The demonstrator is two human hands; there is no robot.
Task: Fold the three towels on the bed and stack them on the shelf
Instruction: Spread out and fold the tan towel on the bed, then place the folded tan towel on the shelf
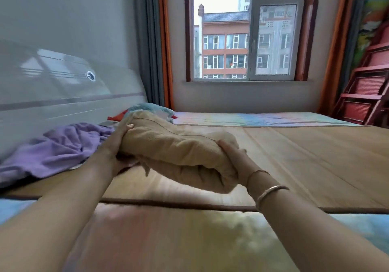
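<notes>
- both arms reach forward over the bed (315, 156); the left hand (117, 145) and the right hand (233, 156) hold one folded tan towel (179, 145) between them, lifted just above the woven mat (305, 166).
- left hand fingers (128, 127) wrap the towel's far left end, thumb on top; right hand fingers close on its near right end.
- two bangles (271, 194) sit on the right wrist.
- one purple towel (56, 149) lies crumpled near the bed's left edge by the headboard (52, 95).
- one teal cloth (147, 108) lies bunched behind the tan towel, toward the bed's far left corner.
- red shelf (366, 90) stands past the bed's far right corner.
</notes>
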